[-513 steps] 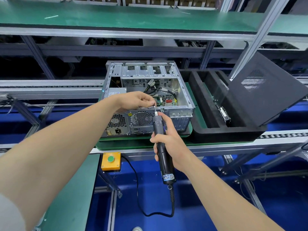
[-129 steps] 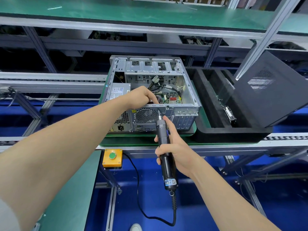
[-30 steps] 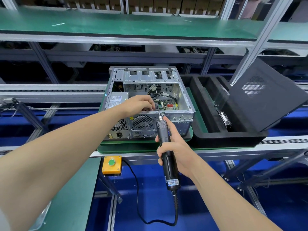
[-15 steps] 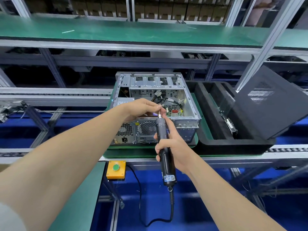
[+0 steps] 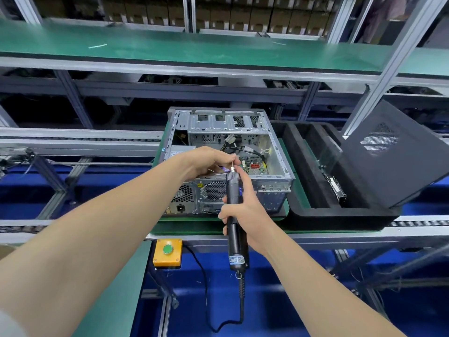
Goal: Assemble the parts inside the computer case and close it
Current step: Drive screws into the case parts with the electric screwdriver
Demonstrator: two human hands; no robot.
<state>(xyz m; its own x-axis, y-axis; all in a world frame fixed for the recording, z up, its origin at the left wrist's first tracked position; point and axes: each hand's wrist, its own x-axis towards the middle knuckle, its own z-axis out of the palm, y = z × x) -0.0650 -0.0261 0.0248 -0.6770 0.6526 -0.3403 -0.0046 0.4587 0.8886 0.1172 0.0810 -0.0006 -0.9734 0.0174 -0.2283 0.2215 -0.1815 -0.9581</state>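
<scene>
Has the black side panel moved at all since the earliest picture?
No. The side panel leans as before, lower corner at the foam tray's front right corner.

You wore the only camera on your head; it faced forward and tilted down. It was near the conveyor bench (image 5: 340, 235), with the open computer case (image 5: 218, 122) centred in view and the green shelf (image 5: 170, 52) bowed across the top by the wide lens.

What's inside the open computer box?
Cables, a green circuit board and metal racks. The left hand and the screwdriver cover the near part, so that is hidden.
</scene>
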